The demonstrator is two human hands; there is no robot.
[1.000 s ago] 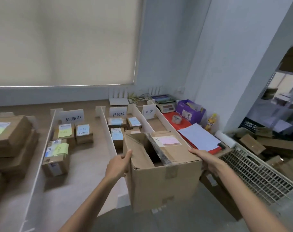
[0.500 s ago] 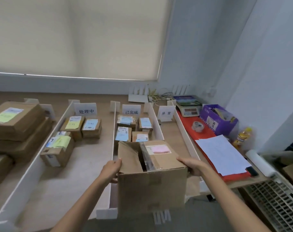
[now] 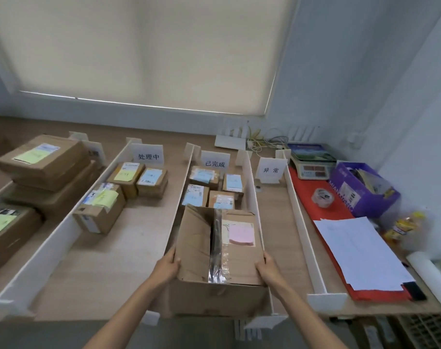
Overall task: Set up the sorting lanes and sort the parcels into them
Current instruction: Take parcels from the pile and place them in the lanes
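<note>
A large cardboard box (image 3: 196,245) with a pink label and a taped top seam sits at the near end of the lane marked by the 已完成 sign (image 3: 215,161). My left hand (image 3: 167,267) grips its left top edge and my right hand (image 3: 269,268) grips its right top edge. White dividers (image 3: 180,195) split the wooden table into lanes. Several small parcels (image 3: 198,196) with blue labels lie further back in the same lane. The lane under the 处理中 sign (image 3: 149,154) holds three parcels (image 3: 101,210) with yellow and blue labels. Only a small dark object lies by the 异常 sign (image 3: 271,170).
Big boxes (image 3: 43,162) are stacked at the far left. Right of the last divider (image 3: 300,222) lie a red mat with white paper (image 3: 357,250), a tape roll (image 3: 323,195), a scale (image 3: 312,162) and a purple box (image 3: 360,190). A white crate (image 3: 420,328) sits below, right.
The view has swung left and down toward the table. Both hands have carried the large box forward and lowered it into the near end of the 已完成 lane.
</note>
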